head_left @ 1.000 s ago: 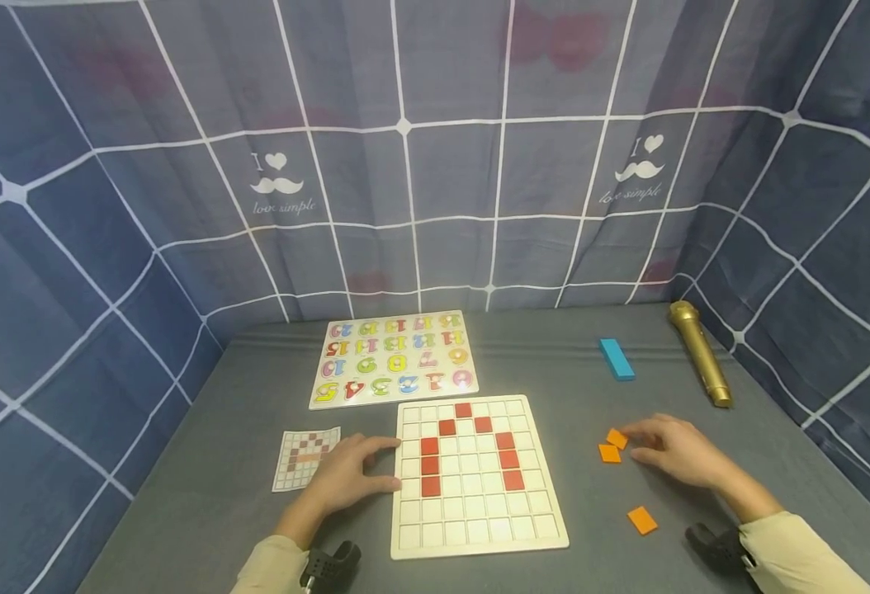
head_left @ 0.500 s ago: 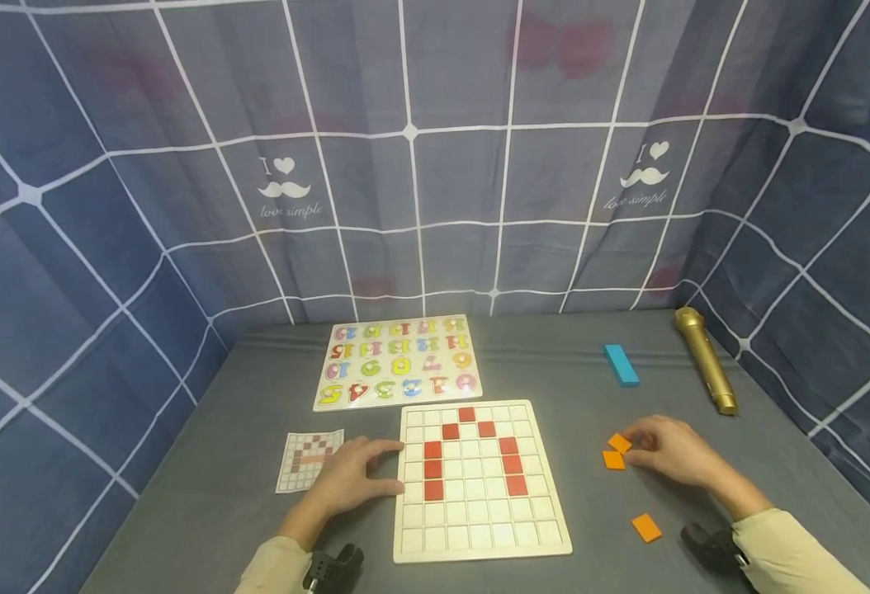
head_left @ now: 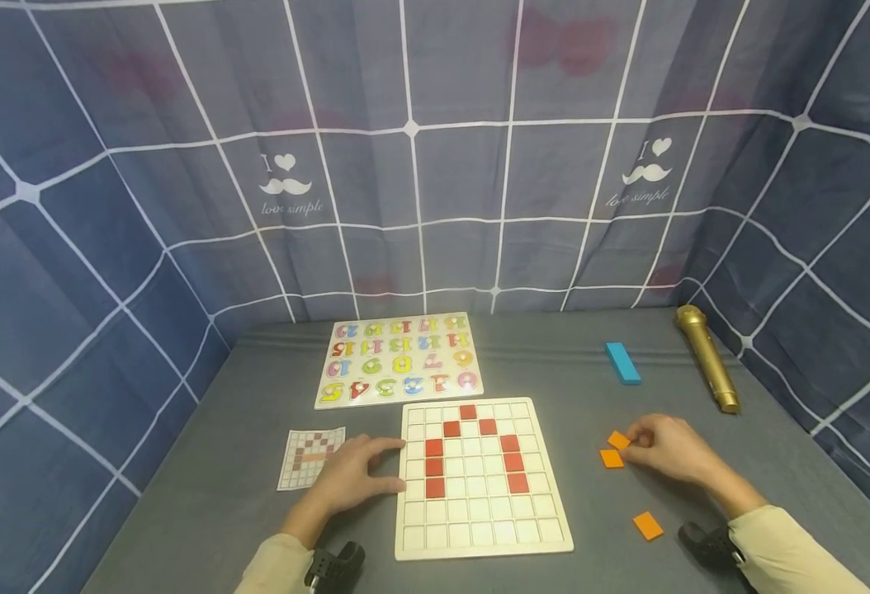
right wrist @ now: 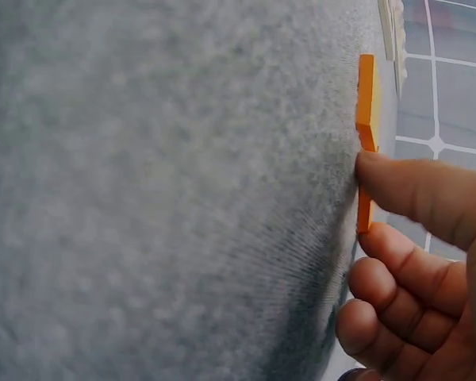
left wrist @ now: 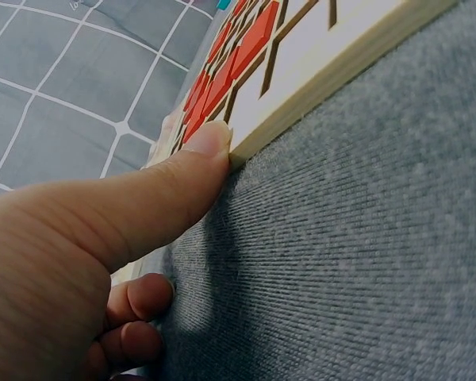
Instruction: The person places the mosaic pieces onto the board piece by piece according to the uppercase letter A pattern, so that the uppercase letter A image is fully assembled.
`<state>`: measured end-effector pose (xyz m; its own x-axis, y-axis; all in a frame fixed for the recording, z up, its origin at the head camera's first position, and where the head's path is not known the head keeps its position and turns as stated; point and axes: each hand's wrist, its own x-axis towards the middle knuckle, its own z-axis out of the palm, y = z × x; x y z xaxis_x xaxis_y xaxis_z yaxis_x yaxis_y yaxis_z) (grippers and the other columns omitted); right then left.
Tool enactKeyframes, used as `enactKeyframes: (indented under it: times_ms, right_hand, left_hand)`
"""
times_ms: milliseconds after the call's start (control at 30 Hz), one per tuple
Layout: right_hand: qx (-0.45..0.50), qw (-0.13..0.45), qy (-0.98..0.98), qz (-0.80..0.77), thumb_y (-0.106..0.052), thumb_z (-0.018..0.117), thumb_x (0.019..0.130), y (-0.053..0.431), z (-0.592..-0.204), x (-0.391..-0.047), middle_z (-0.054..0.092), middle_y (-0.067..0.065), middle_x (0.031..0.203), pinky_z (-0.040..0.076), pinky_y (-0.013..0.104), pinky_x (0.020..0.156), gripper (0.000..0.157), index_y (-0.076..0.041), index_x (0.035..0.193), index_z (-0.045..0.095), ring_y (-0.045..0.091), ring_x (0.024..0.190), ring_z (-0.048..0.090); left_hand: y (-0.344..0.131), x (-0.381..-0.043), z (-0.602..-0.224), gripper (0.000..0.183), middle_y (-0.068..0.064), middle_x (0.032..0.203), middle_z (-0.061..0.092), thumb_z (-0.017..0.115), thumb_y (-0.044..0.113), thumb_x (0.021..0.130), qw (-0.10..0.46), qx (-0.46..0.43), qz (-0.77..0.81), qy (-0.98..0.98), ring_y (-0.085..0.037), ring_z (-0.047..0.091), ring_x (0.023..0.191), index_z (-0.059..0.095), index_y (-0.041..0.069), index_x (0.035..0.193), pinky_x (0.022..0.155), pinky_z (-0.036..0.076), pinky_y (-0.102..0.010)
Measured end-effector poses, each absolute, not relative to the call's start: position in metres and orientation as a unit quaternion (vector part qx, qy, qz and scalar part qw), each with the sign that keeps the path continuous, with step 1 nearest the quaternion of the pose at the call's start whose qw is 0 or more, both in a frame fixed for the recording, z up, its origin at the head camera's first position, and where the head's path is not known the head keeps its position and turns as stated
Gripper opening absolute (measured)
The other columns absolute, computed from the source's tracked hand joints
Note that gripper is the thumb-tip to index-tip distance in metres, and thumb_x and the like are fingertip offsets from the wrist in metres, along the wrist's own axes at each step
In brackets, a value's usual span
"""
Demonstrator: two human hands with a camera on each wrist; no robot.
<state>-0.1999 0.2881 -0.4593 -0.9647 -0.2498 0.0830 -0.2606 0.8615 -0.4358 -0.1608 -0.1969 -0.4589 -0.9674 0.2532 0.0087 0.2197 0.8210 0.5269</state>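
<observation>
My left hand (head_left: 347, 480) lies at the left edge of a pale wooden grid board (head_left: 472, 535), its thumb and index finger touching that edge. Red square tiles (head_left: 434, 467) form an arch in the board's cells. In the left wrist view the thumb (left wrist: 182, 171) presses the board's side. To the right, my right hand (head_left: 671, 450) pinches an orange square tile (head_left: 617, 440) by its edges between thumb and index finger, low at the cloth. A second orange tile (head_left: 612, 459) lies right against it, and a third (head_left: 648, 525) lies nearer the front.
A printed pattern card (head_left: 303, 462) lies beside the left hand, partly covered by it. Behind the board is a number puzzle (head_left: 398, 360). A blue block (head_left: 623, 364) and a gold microphone-shaped tube (head_left: 708, 360) lie at the back right. Checked curtains (head_left: 450, 173) enclose the table.
The right hand's thumb and index finger have closed in on the orange tile from its right. My left hand stays at the board's edge. The head view has shifted slightly.
</observation>
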Motion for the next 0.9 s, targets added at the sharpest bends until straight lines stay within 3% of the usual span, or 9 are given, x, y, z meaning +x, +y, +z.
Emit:
enactKeyframes:
  times_ms: [233,500,900]
  right_hand:
    - [0.108,0.024,-0.964,0.242,-0.028,0.079,0.077,0.279,-0.451,-0.201,0.064,-0.001,0.077,0.042,0.026,0.059,0.026,-0.007,0.089,0.071,0.009,0.069,0.053]
    - [0.154,0.047,-0.954,0.254,-0.024,0.079,0.076,0.247,-0.445,-0.210,0.071,0.002,0.084,0.048,0.028,0.063,0.022,-0.008,0.091,0.073,0.011,0.074,0.062]
    - [0.238,0.050,-0.933,0.263,-0.032,0.083,0.073,0.182,-0.444,-0.219,0.061,-0.007,0.075,0.041,0.022,0.062,0.025,-0.014,0.084,0.070,0.002,0.067,0.048]
  left_hand:
    - [-0.197,-0.162,-0.457,0.061,0.005,0.082,0.049,0.083,0.048,0.072,0.029,0.126,0.273,0.953,-0.009,0.039,0.076,0.066,0.025,0.126,0.064,0.033,-0.025]
    - [-0.196,-0.161,-0.459,0.061,0.006,0.083,0.049,0.082,0.049,0.073,0.029,0.129,0.274,0.953,-0.008,0.040,0.076,0.066,0.025,0.127,0.064,0.034,-0.025]
    - [-0.197,-0.160,-0.458,0.060,0.006,0.082,0.049,0.082,0.048,0.074,0.024,0.129,0.272,0.953,-0.009,0.040,0.075,0.065,0.024,0.127,0.064,0.033,-0.025]
